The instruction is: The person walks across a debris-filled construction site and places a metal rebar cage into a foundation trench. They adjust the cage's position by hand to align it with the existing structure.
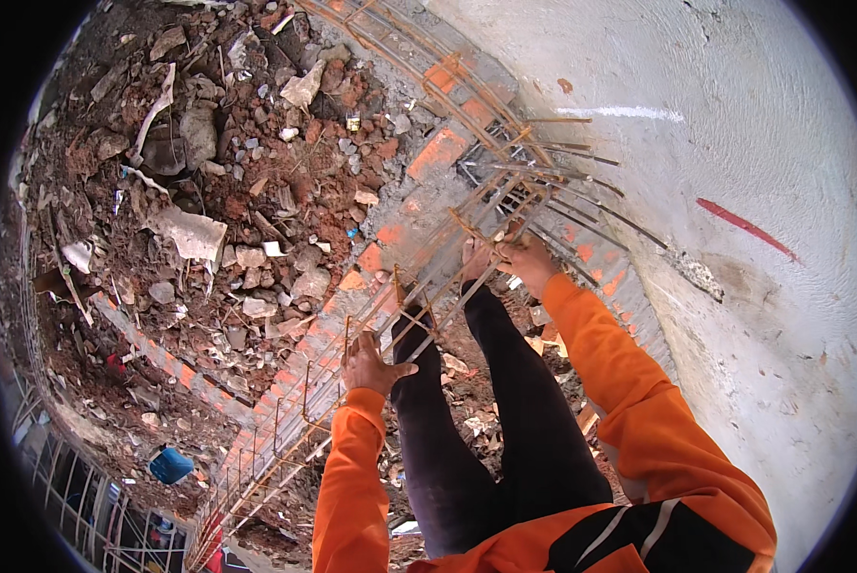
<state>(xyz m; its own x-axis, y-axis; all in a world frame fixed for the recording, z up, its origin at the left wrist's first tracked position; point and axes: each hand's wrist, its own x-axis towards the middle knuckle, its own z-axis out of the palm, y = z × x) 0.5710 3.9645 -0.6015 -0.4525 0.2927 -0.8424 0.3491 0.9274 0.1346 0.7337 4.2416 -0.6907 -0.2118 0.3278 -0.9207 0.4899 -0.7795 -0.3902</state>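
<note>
Head view: rebar cage (435, 331) was set along brick footing (371, 258), seemingly steadied by left hand (366, 366), thumb spread, grip unclear; toward footing's corner, it was pinched between fingers of right hand (529, 260).

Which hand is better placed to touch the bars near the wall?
Probably the right hand: it is close to those bars and the wall. The left hand is farther away along the metal frame.
</note>
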